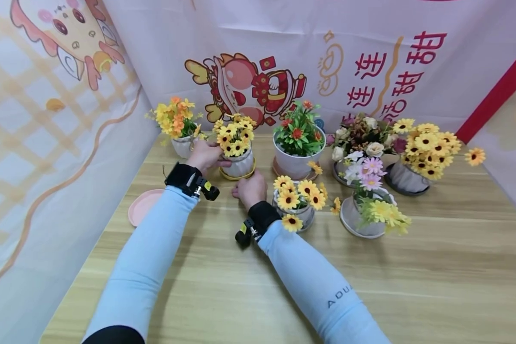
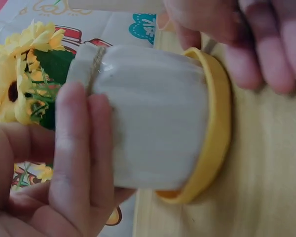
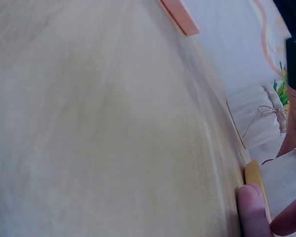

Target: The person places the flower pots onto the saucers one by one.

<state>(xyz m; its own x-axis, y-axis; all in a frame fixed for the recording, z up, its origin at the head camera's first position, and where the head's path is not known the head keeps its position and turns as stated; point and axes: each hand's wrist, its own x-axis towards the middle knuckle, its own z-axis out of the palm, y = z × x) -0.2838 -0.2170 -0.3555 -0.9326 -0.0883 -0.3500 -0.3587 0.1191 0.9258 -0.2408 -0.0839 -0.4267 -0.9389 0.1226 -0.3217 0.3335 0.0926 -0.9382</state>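
Note:
A whitish pot of small yellow sunflowers sits in a yellow saucer toward the back left of the table. My left hand holds this pot from its left side, its fingers lying along the upper wall below the twine, as the left wrist view shows. Low on the other side, my right hand pinches the saucer's rim with curled fingers. In the right wrist view a fingertip lies against the yellow rim, and much of that hand is out of frame.
Left of the pot stands a pot of orange and yellow flowers. A pink saucer lies at the table's left edge. To the right are a red-flowered plant, a sunflower pot near my right wrist, and several more potted flowers.

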